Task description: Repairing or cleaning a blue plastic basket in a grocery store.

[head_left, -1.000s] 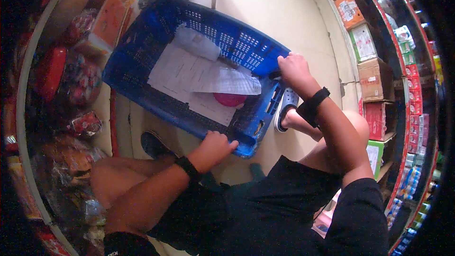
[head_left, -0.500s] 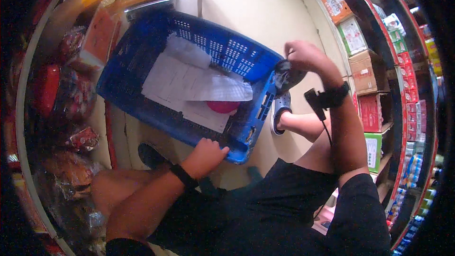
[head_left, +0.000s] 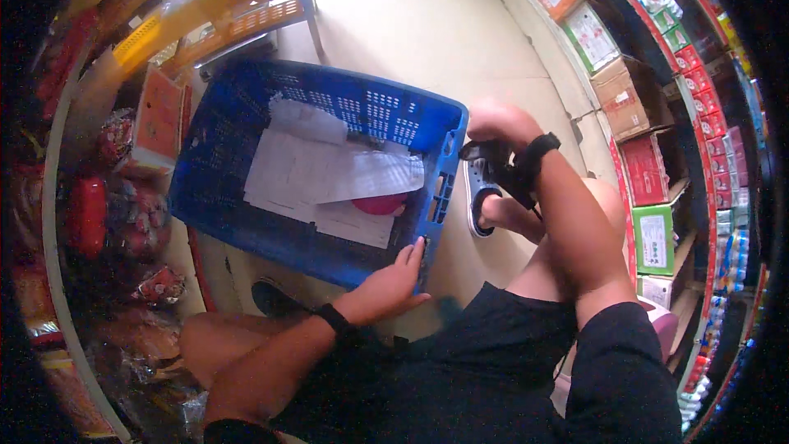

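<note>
A blue perforated plastic crate (head_left: pixel 214 173) lies ahead of me. In it are loose white paper sheets (head_left: pixel 288 181), a crumpled white wrapper (head_left: pixel 308 123) and a pink round object (head_left: pixel 376 204) partly covered by paper. My left hand (head_left: pixel 390 275) grips the crate's near right corner, thumb out to the side. My right hand (head_left: pixel 497 122) is closed at the far right corner, beside a dark, bulky object (head_left: pixel 489 156) with a black cord hanging down; exactly what its fingers hold is unclear.
Packaged goods (head_left: pixel 86 214) crowd the shelving on my left, with a yellow slatted rack (head_left: pixel 173 20) farther ahead. Stacked cartons (head_left: pixel 625 99) and shelves of small packs (head_left: pixel 711 140) line the right. A clog-shod foot (head_left: pixel 481 205) rests on the tiled floor (head_left: pixel 411 16) beside the crate.
The crate sits lower in view and slightly turned. My right hand released its rim and now has the dark object by it. My left hand slid rightward to the corner.
</note>
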Motion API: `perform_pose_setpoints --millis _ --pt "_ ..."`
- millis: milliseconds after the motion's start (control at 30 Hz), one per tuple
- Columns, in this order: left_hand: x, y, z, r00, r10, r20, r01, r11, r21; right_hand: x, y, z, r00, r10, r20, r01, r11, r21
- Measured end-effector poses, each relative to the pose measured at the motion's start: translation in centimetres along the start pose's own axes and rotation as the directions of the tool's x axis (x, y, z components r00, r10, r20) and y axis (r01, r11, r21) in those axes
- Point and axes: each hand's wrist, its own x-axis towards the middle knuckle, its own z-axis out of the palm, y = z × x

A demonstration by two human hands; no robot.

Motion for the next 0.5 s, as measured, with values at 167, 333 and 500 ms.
perform_pose_setpoints --millis 167,333,500 --pt "0.1 0.5 -0.4 0.999 -0.044 0.016 0.044 0.999 0.004 4.1 3.4 3.6 0.864 0.497 0.079 -0.340 0.692 -0.637" --pt "0.3 1.3 -0.8 0.990 -0.136 0.042 0.125 0.973 0.196 4.4 2.2 4.0 0.857 0.498 0.133 -0.359 0.761 -0.540" --pt "1.5 1.6 -0.3 0.982 -0.182 0.054 0.171 0.971 0.170 4.2 4.7 4.0 0.902 0.418 0.111 -0.308 0.800 -0.515"
